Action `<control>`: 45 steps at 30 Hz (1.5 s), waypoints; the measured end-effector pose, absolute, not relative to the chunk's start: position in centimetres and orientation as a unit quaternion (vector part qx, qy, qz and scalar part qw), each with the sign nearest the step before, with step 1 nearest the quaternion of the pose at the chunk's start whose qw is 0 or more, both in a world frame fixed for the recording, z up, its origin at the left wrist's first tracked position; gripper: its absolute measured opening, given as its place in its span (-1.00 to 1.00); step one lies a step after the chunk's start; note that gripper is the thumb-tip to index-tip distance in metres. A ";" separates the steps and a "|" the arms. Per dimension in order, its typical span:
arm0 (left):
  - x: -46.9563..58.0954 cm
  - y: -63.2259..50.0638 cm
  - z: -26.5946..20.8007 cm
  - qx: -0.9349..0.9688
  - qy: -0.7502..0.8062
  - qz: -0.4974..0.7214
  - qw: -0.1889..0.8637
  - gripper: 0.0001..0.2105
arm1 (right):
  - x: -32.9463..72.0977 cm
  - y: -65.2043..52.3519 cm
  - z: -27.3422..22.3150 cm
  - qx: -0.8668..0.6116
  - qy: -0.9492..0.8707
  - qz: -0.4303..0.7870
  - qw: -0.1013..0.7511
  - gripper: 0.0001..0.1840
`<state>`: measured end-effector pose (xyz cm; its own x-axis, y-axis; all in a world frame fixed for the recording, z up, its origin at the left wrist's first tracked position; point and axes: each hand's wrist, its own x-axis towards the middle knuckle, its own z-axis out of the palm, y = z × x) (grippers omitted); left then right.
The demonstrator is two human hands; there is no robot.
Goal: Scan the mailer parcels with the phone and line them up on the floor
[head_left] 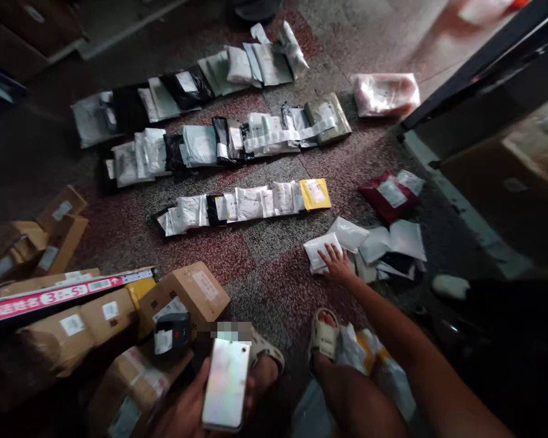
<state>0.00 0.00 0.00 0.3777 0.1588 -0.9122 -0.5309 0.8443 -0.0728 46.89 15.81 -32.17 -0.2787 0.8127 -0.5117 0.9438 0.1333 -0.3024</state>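
White packet (313, 250): flat on the speckled floor (278, 298), at the left end of a loose cluster of pale packets (375, 244). In contact with the right hand (340, 265); fingers spread across the upper face, not closed around it. In the grasp of the left hand (195, 389): a phone (226, 383), shiny pale face upward, near the cardboard boxes (189, 295). Just beyond the cluster: a maroon packet (389, 196) with a white label.

Farther ahead on the floor, three roughly parallel rows:
- Near row (251, 204): mostly white packets, yellow envelope (315, 193) at the right end.
- Middle row (200, 146): mixed packets, white strip (278, 139) across the right part, olive packet (327, 118) at the right end.
- Far row (164, 100): white, grey and black packets.

To the right of the rows: a pinkish parcel (386, 95), well apart from the near row. Near the phone: a small dark device (178, 328); contact with the boxes unclear.
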 end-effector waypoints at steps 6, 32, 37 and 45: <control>14.2 11.9 -21.8 0.015 0.372 0.257 0.892 -0.21 | 47.4 18.7 -44.0 0.434 0.880 -0.181 0.060 -0.03; 8.0 6.6 -24.5 0.055 0.383 0.430 0.816 -0.37 | 36.1 25.9 -45.6 0.626 0.466 -0.564 -0.272 -0.34; 10.1 4.7 -25.3 0.042 0.378 0.397 0.835 -0.35 | 35.9 26.9 -48.0 0.592 0.548 -0.554 -0.205 -0.41; 11.9 3.7 -25.4 0.042 0.359 0.408 0.839 -0.32 | 34.6 27.7 -47.8 0.482 0.684 -0.542 -0.069 -0.26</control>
<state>11.95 3.73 -25.42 0.4100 0.7144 -0.5670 -0.6535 0.6638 0.3638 34.62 27.68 -47.84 -0.5249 0.7356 -0.4283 0.5852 -0.0535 -0.8091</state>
